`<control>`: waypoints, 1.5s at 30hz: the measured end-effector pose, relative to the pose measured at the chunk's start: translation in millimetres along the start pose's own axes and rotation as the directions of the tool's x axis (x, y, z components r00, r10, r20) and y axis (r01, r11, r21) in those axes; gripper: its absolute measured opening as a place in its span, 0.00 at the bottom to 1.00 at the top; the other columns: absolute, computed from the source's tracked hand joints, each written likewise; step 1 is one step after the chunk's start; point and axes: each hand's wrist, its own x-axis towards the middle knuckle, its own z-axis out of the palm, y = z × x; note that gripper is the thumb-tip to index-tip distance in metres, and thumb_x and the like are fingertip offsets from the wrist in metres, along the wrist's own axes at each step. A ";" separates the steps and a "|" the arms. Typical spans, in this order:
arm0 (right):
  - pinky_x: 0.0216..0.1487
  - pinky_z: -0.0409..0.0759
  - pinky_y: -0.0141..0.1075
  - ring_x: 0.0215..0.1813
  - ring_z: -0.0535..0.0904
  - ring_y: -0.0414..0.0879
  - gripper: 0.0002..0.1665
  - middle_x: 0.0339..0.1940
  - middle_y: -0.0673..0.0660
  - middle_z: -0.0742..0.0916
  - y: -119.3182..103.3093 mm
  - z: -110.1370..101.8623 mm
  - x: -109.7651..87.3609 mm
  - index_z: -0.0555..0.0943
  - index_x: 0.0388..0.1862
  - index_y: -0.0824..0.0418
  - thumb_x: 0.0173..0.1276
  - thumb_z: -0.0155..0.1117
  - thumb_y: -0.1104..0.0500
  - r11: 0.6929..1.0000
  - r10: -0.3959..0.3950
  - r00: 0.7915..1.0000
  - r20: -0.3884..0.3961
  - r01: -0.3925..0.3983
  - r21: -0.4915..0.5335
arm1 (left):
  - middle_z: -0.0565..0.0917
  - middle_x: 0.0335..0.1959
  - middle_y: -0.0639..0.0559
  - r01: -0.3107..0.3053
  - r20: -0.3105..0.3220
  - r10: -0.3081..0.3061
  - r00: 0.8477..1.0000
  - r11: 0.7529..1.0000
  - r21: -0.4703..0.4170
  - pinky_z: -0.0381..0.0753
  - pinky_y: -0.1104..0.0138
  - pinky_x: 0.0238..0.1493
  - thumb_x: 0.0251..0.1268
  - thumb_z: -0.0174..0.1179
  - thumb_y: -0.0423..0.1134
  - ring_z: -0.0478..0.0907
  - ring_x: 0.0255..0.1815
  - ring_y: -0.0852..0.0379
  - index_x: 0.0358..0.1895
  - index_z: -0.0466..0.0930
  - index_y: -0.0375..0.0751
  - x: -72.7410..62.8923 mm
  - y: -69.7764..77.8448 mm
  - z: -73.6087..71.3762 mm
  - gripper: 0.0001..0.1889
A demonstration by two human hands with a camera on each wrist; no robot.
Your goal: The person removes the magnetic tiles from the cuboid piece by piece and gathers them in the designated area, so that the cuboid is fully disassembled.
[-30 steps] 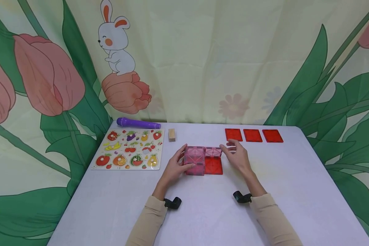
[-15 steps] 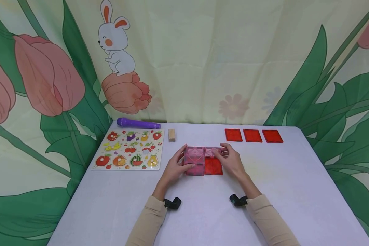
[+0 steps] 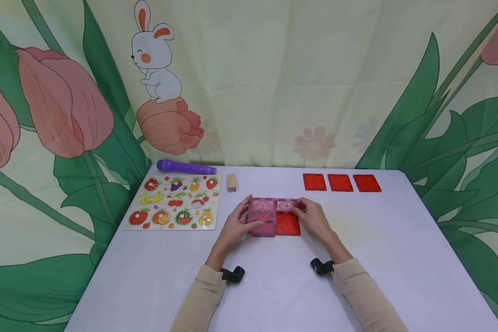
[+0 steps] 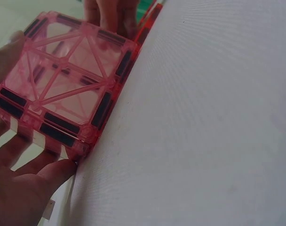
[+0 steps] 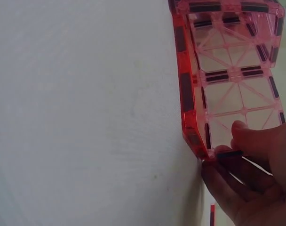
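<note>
Far left, the fruit puzzle board (image 3: pixel 166 206) lies flat on the white table (image 3: pixel 274 295), a purple microphone (image 3: pixel 186 167) stretched out just behind it, and to the right, a small wooden block (image 3: pixel 231 182). Now the left hand (image 3: pixel 235 226): it has the see-through pink box (image 3: pixel 263 212) in its grip, thumb on the near side, fingers round the left. That box sits mid-table, and the right wrist view looks in through its open right side. Right beside it a red tile (image 3: pixel 288 224) lies flat, and along that tile's back edge a pink tile (image 3: pixel 285 205) stands upright, meeting the box's rear wall. And there's the right hand (image 3: pixel 313 219), pinching its outer end, thumb in front, fingers behind! Farther right and farther back, three red tiles (image 3: pixel 340 183) lie flat in a row, just beside one another.
</note>
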 end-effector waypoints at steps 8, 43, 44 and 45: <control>0.51 0.88 0.44 0.47 0.81 0.51 0.13 0.47 0.60 0.87 5.2 -0.5 5.6 0.81 0.52 0.61 0.72 0.65 0.57 1.000 -0.024 1.000 0.013 0.024 -0.002 | 0.60 0.80 0.58 -0.003 -0.002 0.003 1.000 1.000 0.011 0.69 0.52 0.74 0.54 0.75 0.53 0.58 0.80 0.45 0.79 0.55 0.62 0.4 -0.4 -0.1 0.50; 0.58 0.86 0.47 0.52 0.79 0.53 0.15 0.50 0.62 0.85 6.0 -6.3 14.0 0.79 0.57 0.62 0.75 0.60 0.57 1.000 0.013 0.997 0.073 -0.014 0.012 | 0.60 0.80 0.59 0.003 -0.009 -0.003 1.000 1.000 0.016 0.65 0.51 0.77 0.54 0.74 0.55 0.58 0.80 0.45 0.78 0.56 0.68 -0.9 0.7 -0.7 0.49; 0.57 0.86 0.47 0.52 0.79 0.53 0.15 0.50 0.61 0.85 6.1 -6.3 14.2 0.79 0.57 0.62 0.75 0.60 0.57 1.000 0.015 0.997 0.072 -0.016 0.010 | 0.60 0.80 0.59 0.001 -0.008 -0.001 1.000 1.000 0.015 0.65 0.51 0.77 0.54 0.74 0.55 0.58 0.80 0.45 0.79 0.55 0.67 -0.9 0.6 -0.7 0.49; 0.57 0.86 0.47 0.51 0.79 0.53 0.15 0.50 0.61 0.85 6.2 -6.4 14.1 0.79 0.56 0.62 0.75 0.60 0.57 1.000 0.018 0.997 0.072 -0.019 0.011 | 0.60 0.80 0.58 -0.001 -0.009 0.001 1.000 1.000 0.015 0.65 0.51 0.77 0.54 0.74 0.55 0.58 0.80 0.45 0.79 0.55 0.66 -0.9 0.4 -0.6 0.49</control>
